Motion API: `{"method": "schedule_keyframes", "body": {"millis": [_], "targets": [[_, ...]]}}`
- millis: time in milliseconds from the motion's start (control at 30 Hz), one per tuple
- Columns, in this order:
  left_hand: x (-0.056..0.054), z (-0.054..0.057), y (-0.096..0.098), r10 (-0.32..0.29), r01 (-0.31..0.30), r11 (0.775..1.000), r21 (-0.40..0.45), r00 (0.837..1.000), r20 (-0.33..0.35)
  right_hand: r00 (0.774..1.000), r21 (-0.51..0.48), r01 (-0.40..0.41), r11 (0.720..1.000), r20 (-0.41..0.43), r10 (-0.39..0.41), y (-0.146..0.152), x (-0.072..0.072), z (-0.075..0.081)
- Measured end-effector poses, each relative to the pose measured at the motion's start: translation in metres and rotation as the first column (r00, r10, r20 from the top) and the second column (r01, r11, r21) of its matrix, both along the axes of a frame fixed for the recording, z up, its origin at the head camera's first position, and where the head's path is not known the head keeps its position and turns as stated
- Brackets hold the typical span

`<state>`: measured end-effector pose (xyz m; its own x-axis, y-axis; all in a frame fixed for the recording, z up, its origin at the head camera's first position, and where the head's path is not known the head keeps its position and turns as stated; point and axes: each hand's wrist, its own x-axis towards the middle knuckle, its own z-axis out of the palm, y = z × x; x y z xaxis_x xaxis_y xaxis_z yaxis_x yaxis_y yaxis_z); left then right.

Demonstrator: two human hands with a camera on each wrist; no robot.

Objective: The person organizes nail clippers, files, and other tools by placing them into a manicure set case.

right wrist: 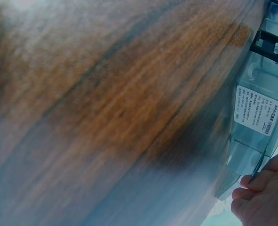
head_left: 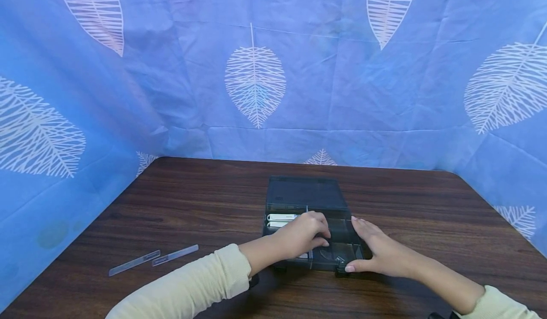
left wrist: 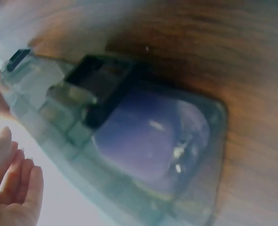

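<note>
A dark translucent storage case (head_left: 337, 264) lies on the table with its lid (head_left: 305, 191) folded back. Over its inner compartments hovers my left hand (head_left: 301, 236), fingers bent downward, thumb and forefinger apart. The left wrist view shows those fingers (left wrist: 23, 181) loosely curved, nothing visible between them. My right hand (head_left: 380, 250) grips the case's right end, thumb by the front latch, fingertips at the side. White slim items (head_left: 282, 217) with rounded ends lie in the left compartment, partly behind my left hand. A printed label (right wrist: 257, 110) shows through the case wall.
Two clear narrow plastic strips (head_left: 134, 263) (head_left: 175, 255) lie on the wooden table (head_left: 205, 195) to the left of the case. Blue leaf-patterned cloth (head_left: 299, 81) hangs around the back and sides of the table.
</note>
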<state>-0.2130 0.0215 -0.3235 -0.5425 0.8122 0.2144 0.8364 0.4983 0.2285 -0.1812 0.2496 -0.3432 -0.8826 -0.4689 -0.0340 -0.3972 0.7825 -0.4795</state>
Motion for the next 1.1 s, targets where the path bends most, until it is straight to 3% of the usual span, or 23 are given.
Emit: {"method": "schedule_keyframes", "body": {"millis": [433, 700, 867, 1100], "targets": [[0.003, 0.015, -0.035, 0.065, -0.067, 0.975, 0.21, 0.998, 0.017, 1.0, 0.006, 0.0, 1.0, -0.012, 0.0, -0.001, 0.0, 0.001], [0.007, 0.014, -0.056, 0.089, -0.095, 0.96, 0.263, 0.995, 0.033, 1.0, 0.003, -0.006, 1.0, -0.019, 0.006, 0.0, 0.0, 0.001], [0.01, 0.012, -0.07, 0.107, -0.104, 0.952, 0.289, 0.994, 0.005, 1.0, 0.008, -0.005, 1.0, -0.017, 0.005, -0.001, 0.0, 0.001], [0.014, 0.008, -0.09, 0.142, -0.138, 0.953, 0.27, 0.99, 0.003, 1.0, 0.006, -0.004, 1.0, -0.009, 0.004, -0.002, 0.0, 0.0]]}}
